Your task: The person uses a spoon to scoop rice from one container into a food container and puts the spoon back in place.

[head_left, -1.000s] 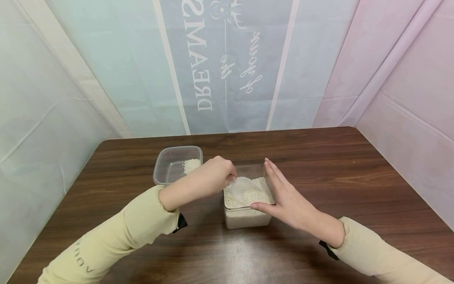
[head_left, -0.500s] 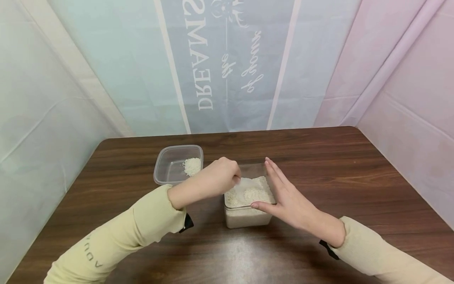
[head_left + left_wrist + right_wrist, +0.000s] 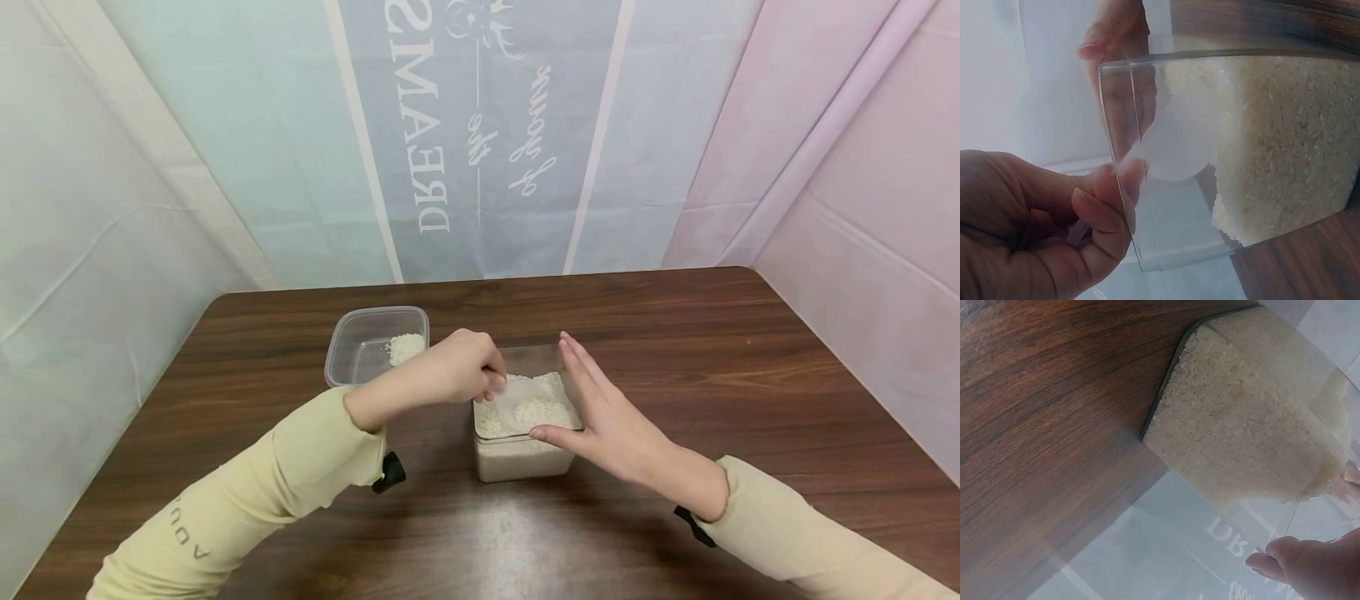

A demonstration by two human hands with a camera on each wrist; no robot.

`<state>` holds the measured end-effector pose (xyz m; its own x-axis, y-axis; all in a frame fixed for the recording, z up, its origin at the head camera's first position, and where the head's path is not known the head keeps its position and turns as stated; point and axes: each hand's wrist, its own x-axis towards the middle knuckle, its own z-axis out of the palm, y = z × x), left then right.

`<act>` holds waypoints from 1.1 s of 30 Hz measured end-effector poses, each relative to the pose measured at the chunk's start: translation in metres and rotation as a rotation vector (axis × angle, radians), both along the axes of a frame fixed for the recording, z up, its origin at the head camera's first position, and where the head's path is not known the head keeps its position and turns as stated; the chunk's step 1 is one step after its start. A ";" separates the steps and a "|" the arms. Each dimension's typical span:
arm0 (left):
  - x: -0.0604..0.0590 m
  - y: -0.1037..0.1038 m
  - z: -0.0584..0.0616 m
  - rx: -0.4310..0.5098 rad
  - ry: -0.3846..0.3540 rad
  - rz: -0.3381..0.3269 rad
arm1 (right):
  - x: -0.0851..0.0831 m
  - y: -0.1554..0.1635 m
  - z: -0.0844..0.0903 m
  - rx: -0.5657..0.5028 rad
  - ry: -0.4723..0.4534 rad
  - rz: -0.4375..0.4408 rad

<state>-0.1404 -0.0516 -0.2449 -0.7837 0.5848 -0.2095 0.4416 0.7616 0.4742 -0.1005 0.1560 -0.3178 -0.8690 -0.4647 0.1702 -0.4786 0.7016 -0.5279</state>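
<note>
Table: a dark wood-grain tabletop (image 3: 675,367) fills the lower half of the head view, its far corners rounded.
Backdrop: pale sheets hang behind it, greenish at the left, a grey-blue panel (image 3: 480,133) with mirrored white lettering at upper centre, pink at the right.
Left container: a clear, shallow plastic tub (image 3: 375,346) stands left of centre with a small heap of rice (image 3: 406,346) in its far right corner.
Left hand: the left hand (image 3: 453,367), in a pale yellow sleeve (image 3: 247,500), has its fingers curled round the handle of a translucent white scoop (image 3: 525,393); the scoop's bowl lies in the rice container, with grains heaped in it.
Rice container: a clear square container (image 3: 517,462) at the centre of the table, filled most of the way with white rice (image 3: 555,387).
Right hand: the right hand (image 3: 607,417) is spread flat, fingers straight and together against the container's right wall, the thumb (image 3: 551,435) pressed on its near right rim.
Hard to make out: the left wrist view shows the scoop's handle mostly hidden inside the fist (image 3: 1035,231); the scoop bowl (image 3: 1175,147) shows only blurred through the clear wall. In the right wrist view only some fingertips (image 3: 1272,556) show at the lower right edge, cut off by the frame.
</note>
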 end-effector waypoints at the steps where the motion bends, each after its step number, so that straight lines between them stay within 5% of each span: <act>1: -0.001 0.000 0.000 0.001 -0.010 0.005 | 0.000 0.000 0.000 -0.002 -0.003 0.000; 13: -0.008 -0.006 0.003 0.062 -0.160 0.071 | -0.001 0.000 0.000 -0.006 0.000 -0.004; 22: -0.010 -0.012 0.003 0.233 -0.346 0.153 | -0.001 0.000 0.001 -0.005 0.024 -0.002; 33: -0.012 -0.020 -0.003 0.371 -0.478 0.230 | -0.002 0.000 0.002 -0.007 0.019 0.000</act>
